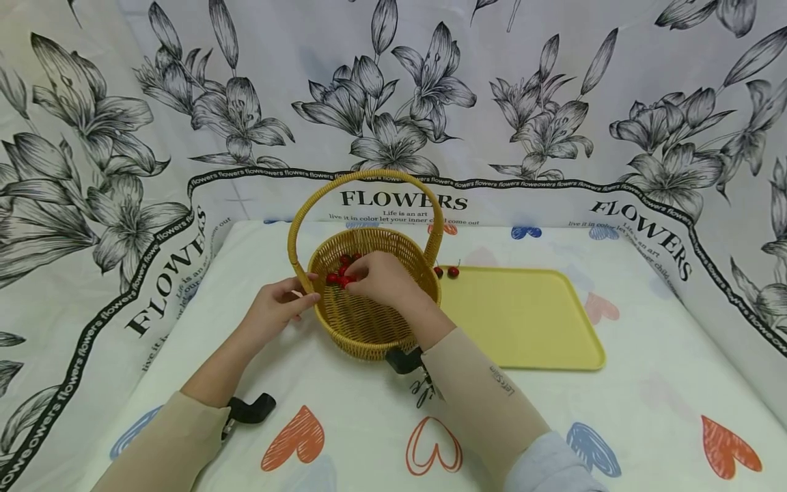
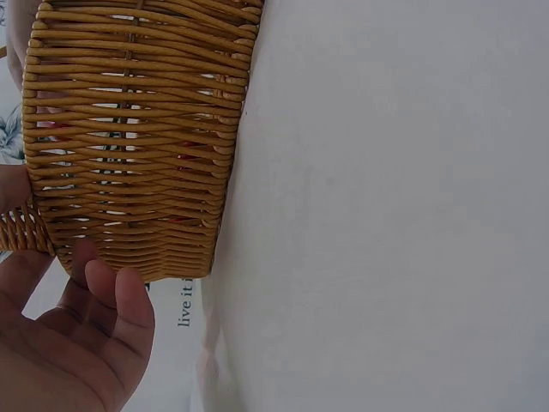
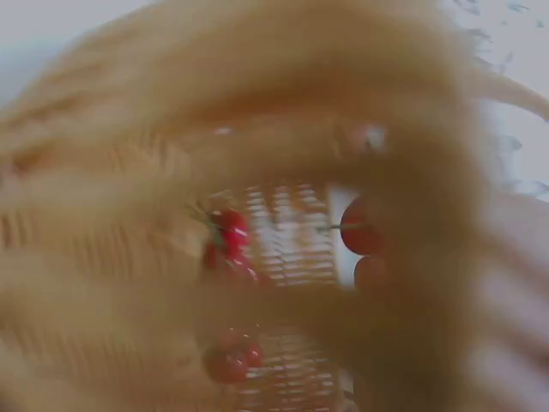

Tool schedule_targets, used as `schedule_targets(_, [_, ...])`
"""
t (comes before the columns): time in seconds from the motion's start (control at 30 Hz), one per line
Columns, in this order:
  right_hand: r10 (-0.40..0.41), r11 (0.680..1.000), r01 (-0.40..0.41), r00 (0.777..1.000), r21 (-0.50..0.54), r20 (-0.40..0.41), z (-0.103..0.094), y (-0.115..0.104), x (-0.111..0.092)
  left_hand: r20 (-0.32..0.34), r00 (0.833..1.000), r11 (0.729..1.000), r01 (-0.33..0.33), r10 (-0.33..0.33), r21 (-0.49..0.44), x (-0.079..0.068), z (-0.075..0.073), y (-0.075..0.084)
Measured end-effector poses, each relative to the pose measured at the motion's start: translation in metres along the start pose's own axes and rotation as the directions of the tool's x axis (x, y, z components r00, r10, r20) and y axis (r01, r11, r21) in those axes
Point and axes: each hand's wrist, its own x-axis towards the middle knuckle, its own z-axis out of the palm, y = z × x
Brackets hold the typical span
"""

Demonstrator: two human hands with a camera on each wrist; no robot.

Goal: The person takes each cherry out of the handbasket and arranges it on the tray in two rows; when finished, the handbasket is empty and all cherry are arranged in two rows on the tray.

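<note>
Head view: yellow tray (image 1: 522,314) beside basket (image 1: 369,351), partly behind sleeve (image 1: 486,403).

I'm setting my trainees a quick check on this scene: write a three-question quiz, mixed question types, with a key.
1. Multiple choice: in the head view, what lies to the right of the round, golden-brown wicker basket?
A) a blue ceramic cup
B) a rectangular, pale-yellow tray
C) a clear glass jar

2. True or false: the left hand grips the basket while the right hand reaches inside it.

3. Short answer: how many small, round red cherries can be seen outside the basket in the head view?

Key: 1. B. 2. True. 3. Two.
</note>
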Motion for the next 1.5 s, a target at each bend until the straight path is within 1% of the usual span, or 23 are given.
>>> schedule_targets(0.1, [-0.018, 0.997, 0.021, 0.999, 0.071, -0.046, -0.016, 0.003, -0.011, 0.003, 1.000, 1.000, 0.008, -0.008, 0.000, 0.000, 0.000, -0.001])
schedule_targets(0.3, [-0.027, 0.990, 0.045, 0.991, 0.137, -0.132, -0.042, 0.014, -0.029, 0.007, 1.000, 1.000, 0.007, -0.007, -0.007, 0.000, -0.002, -0.001])
schedule_targets(0.47, [-0.029, 0.978, 0.069, 0.980, 0.199, -0.195, -0.055, 0.031, -0.040, 0.005, 1.000, 1.000, 0.016, -0.015, -0.013, 0.000, -0.001, -0.001])
schedule_targets(0.63, [0.020, 0.949, 0.051, 0.975, 0.310, -0.223, -0.063, 0.050, -0.049, 0.008, 1.000, 1.000, 0.019, -0.019, -0.008, 0.000, 0.000, 0.000])
schedule_targets(0.7, [0.032, 0.942, 0.046, 0.974, 0.332, -0.226, -0.066, 0.057, -0.051, 0.007, 1.000, 1.000, 0.023, -0.023, -0.011, 0.000, 0.000, -0.001])
schedule_targets(0.9, [0.060, 0.944, 0.023, 0.969, 0.330, -0.238, -0.080, 0.072, -0.056, 0.008, 0.999, 0.999, 0.035, -0.035, -0.027, 0.000, 0.000, -0.001])
schedule_targets(1.0, [0.084, 0.938, 0.005, 0.967, 0.347, -0.239, -0.089, 0.079, -0.061, 0.011, 1.000, 0.999, 0.030, -0.029, -0.033, 0.000, 0.001, 0.000])
schedule_targets(1.17, [0.143, 0.933, -0.049, 0.960, 0.356, -0.242, -0.105, 0.096, -0.067, 0.014, 1.000, 0.999, 0.016, -0.016, -0.038, 0.000, 0.000, -0.002])
schedule_targets(1.3, [0.188, 0.934, -0.086, 0.943, 0.347, -0.274, -0.114, 0.116, -0.069, 0.016, 1.000, 0.999, 0.009, -0.008, -0.036, 0.000, 0.001, -0.001])
schedule_targets(1.37, [0.204, 0.940, -0.102, 0.932, 0.325, -0.299, -0.116, 0.126, -0.069, 0.016, 1.000, 0.999, 0.009, -0.008, -0.038, 0.000, 0.001, -0.001])
schedule_targets(1.5, [0.241, 0.956, -0.158, 0.906, 0.248, -0.349, -0.117, 0.146, -0.066, 0.017, 1.000, 0.999, 0.011, -0.010, -0.045, 0.001, 0.001, -0.002])
